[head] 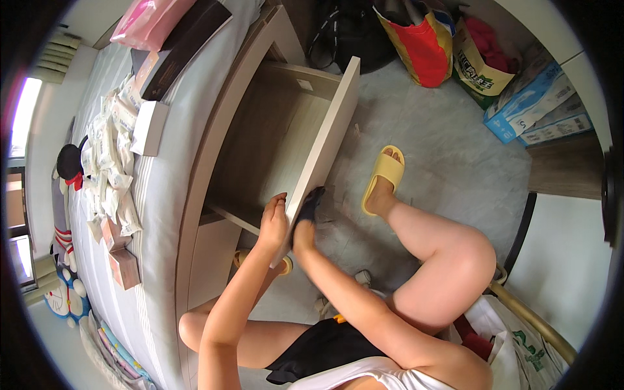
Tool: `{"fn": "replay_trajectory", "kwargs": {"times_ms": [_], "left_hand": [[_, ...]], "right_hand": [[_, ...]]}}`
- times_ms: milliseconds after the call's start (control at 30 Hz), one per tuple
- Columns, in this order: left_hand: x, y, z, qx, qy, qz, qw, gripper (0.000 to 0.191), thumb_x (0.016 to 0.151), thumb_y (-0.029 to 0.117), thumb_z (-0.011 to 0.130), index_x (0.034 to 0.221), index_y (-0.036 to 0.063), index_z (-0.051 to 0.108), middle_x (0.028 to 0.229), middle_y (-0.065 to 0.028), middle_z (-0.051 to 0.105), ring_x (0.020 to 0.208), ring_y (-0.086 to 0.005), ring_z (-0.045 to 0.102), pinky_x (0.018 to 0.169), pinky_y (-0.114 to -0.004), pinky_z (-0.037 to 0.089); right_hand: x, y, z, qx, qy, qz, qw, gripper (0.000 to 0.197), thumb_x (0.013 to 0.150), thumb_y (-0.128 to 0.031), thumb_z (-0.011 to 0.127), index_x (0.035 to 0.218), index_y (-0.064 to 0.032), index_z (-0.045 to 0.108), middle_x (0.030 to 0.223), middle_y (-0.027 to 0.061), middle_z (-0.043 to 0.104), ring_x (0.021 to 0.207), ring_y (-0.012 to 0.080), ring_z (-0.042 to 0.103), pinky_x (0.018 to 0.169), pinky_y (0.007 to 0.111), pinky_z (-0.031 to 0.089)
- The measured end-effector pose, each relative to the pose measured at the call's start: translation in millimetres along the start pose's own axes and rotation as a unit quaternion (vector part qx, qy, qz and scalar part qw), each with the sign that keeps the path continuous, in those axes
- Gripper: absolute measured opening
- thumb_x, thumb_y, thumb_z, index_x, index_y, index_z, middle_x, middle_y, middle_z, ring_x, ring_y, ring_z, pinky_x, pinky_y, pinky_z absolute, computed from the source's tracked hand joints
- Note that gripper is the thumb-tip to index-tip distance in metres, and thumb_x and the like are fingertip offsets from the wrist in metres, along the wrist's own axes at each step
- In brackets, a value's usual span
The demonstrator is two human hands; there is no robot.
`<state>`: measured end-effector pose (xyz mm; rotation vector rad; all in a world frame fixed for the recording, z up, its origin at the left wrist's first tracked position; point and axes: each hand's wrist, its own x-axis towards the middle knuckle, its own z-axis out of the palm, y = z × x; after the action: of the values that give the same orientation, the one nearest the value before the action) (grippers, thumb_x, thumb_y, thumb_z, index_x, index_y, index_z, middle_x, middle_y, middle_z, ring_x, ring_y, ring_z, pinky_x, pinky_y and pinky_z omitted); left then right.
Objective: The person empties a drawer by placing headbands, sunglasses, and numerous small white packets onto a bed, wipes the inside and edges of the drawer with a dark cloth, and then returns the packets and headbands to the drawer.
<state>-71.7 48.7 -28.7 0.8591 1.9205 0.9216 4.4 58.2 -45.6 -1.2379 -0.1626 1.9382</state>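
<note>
A bed-base drawer with wood-grain insides stands pulled out. My left hand is at the near end of its pale front panel, fingers along the inner side; the thumb is hidden. On the outer side of that panel, my right hand holds a dark cloth against the face, the cloth covering its fingers. A small white patch shows on the far inside wall of the drawer.
Many small white packets, a white box and a dark box lie on the bed. Beyond the drawer are a black bag and a red-yellow bag. My foot in a yellow slipper rests right of it.
</note>
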Motion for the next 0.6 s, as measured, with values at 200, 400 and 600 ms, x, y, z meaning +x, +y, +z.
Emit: {"fn": "replay_trajectory", "kwargs": {"times_ms": [200,400,600], "left_hand": [[-2,13,-11,-0.181,-0.090,-0.094,0.975,0.035,0.090,0.022,0.036,0.114,0.0003,0.049,0.107,-0.0101,0.054,0.100,-0.0180,0.049,0.089,-0.026,0.035],[-5,52,7,0.035,0.004,0.013,0.999,0.037,0.092,0.023,0.031,0.113,-0.0016,0.050,0.104,-0.0149,0.056,0.097,-0.0212,0.051,0.088,-0.028,0.036],[-9,23,-7,0.059,0.056,-0.007,0.997,0.038,0.093,0.024,0.031,0.110,-0.0026,0.052,0.101,-0.0144,0.059,0.093,-0.0227,0.054,0.085,-0.030,0.039]], "right_hand": [[-32,28,3,-0.246,-0.091,-0.255,0.931,0.064,0.094,-0.037,0.035,0.140,-0.0061,0.002,0.145,0.0103,0.010,0.131,0.0214,0.015,0.106,0.031,0.016],[89,76,-57,0.156,-0.060,-0.044,0.985,0.045,0.094,-0.038,0.034,0.126,-0.0076,0.041,0.117,0.0063,0.049,0.108,0.0159,0.044,0.095,0.031,0.034],[1,67,-39,0.133,-0.010,0.247,0.960,0.056,0.092,-0.050,0.029,0.129,-0.0089,0.039,0.126,0.0066,0.045,0.114,0.0197,0.042,0.097,0.031,0.032]]}}
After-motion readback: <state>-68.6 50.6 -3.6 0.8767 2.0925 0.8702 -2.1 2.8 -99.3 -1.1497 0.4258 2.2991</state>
